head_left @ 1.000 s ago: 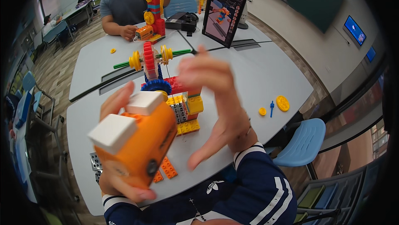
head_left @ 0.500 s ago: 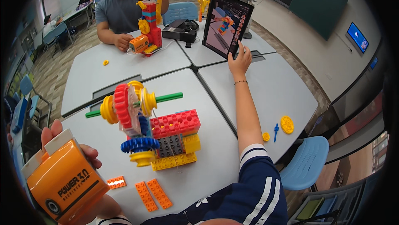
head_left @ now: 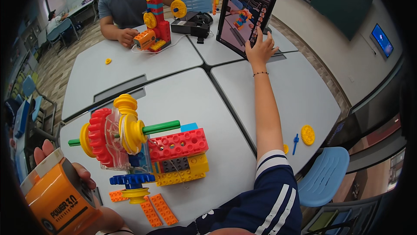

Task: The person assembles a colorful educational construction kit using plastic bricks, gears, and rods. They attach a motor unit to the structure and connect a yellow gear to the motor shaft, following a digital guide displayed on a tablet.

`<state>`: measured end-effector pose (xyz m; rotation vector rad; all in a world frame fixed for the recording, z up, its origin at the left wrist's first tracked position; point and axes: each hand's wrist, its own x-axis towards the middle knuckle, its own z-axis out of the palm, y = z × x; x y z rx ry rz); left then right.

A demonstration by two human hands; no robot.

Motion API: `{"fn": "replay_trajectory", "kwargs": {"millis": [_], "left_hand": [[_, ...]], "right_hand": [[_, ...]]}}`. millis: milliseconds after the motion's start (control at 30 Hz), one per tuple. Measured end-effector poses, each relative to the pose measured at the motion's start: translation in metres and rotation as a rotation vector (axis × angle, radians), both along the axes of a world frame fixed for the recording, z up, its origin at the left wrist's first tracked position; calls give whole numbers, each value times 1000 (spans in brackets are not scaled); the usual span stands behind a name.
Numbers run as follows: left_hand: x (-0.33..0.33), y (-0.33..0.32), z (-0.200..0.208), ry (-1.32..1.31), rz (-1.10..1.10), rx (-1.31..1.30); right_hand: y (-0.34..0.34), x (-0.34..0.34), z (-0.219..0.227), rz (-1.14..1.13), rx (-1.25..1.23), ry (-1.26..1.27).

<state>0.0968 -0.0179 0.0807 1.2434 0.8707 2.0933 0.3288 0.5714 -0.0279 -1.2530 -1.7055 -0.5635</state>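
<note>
My left hand (head_left: 84, 174) is closed around an orange block-shaped power box (head_left: 61, 200) with pale end pieces, low at the left. Stretched far forward, my right hand (head_left: 260, 48) has its fingers apart, with a fingertip at the screen of a standing tablet (head_left: 239, 20) and the thumb by its lower edge. The screen shows a colourful brick model. Between my arms is a brick model with a red gear (head_left: 100, 137), yellow pulleys (head_left: 132, 133), a green axle (head_left: 161, 126), a blue gear (head_left: 132, 179) and a red brick beam (head_left: 178, 143) over yellow bricks. A thin string hangs from it.
Orange plates (head_left: 163, 209) lie at the near edge. A yellow gear (head_left: 308, 135) and blue peg (head_left: 296, 143) lie at the right. Across the table a person sits by a red-and-yellow brick tower (head_left: 160, 18) and a black case (head_left: 191, 24). A blue chair (head_left: 323, 176) stands at the right.
My right fingertip has moved up onto the screen. The near brick model looks larger and further left, its pulleys turned. On the far tower, the yellow arm has swung outward. My left hand keeps the box.
</note>
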Motion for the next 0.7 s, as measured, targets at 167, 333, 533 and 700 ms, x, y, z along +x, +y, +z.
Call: {"fn": "replay_trajectory", "kwargs": {"millis": [167,333,533,700], "left_hand": [[7,2,-2,-35,15,21],[1,1,8,-112,-130,-107],[-13,5,17,114,-278,-216],[-17,2,16,136,-296,-237]], "right_hand": [[1,3,-3,-59,-69,-39],[5,4,-7,-19,-1,-11],[7,6,-9,-7,6,-7],[6,5,-9,31,21,27]]}}
